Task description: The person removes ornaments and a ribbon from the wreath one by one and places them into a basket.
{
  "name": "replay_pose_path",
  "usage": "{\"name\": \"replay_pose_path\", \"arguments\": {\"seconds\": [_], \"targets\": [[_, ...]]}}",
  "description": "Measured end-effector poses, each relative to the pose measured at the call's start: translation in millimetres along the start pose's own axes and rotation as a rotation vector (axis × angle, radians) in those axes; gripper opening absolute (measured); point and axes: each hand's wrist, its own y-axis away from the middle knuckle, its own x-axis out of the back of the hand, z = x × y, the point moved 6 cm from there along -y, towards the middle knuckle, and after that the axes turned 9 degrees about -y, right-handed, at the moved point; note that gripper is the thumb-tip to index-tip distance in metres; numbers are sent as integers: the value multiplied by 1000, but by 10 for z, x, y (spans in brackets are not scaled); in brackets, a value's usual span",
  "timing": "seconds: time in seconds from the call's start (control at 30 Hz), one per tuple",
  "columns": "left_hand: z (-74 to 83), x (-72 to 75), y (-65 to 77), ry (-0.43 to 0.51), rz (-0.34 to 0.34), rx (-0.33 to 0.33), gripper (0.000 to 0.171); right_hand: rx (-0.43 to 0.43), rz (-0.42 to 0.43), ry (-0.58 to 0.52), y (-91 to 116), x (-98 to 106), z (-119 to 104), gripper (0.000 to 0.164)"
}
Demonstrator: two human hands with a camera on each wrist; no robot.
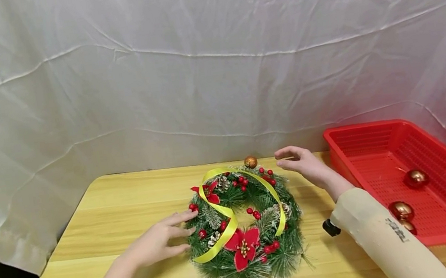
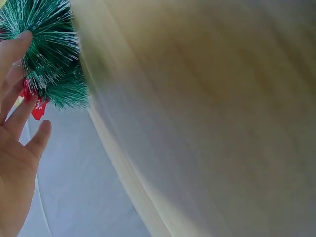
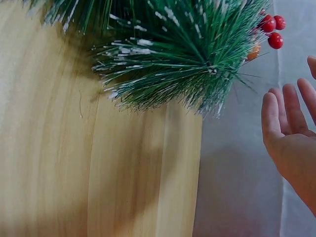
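Observation:
A green Christmas wreath (image 1: 283,260) with red poinsettias, berries and pinecones lies flat on the table. A yellow ribbon (image 1: 229,229) curves loosely over its top and left side, both ends free. One copper bauble (image 1: 250,162) sits at the wreath's far edge. At the wreath's left side is my left hand (image 1: 158,240), fingers spread, fingertips at the needles; the left wrist view shows the thumb against the green needles (image 2: 47,44). My right hand (image 1: 308,167) hovers right of the bauble, fingers loosely bent and apart from it, holding nothing.
A red plastic basket (image 1: 384,164) stands at the right of the table, with copper baubles (image 1: 416,178) inside. Behind the wooden table (image 1: 129,207) hangs a pale cloth (image 1: 215,87). The right forearm passes in front of the basket's near left side.

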Motion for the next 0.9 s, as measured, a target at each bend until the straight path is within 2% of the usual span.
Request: {"name": "replay_pose_path", "arguments": {"seconds": [0.13, 0.3, 0.37, 0.7, 0.9], "targets": [[1, 8, -3, -2, -12, 15, 42, 9, -33, -35, -117, -28, 69, 42], [16, -7, -11, -13, -18, 17, 42, 16, -108, -219, -283, -93, 209, 46], [23, -16, -10, -14, -14, 11, 42, 11, -131, -250, -336, -120, 258, 48], [33, -9, 19, -4, -1, 19, 44, -37, -216, -127, -522, -307, 350, 63], [29, 7, 17, -15, 6, 12, 44, -15, -230, -17, -563, -358, 318, 55]]}}
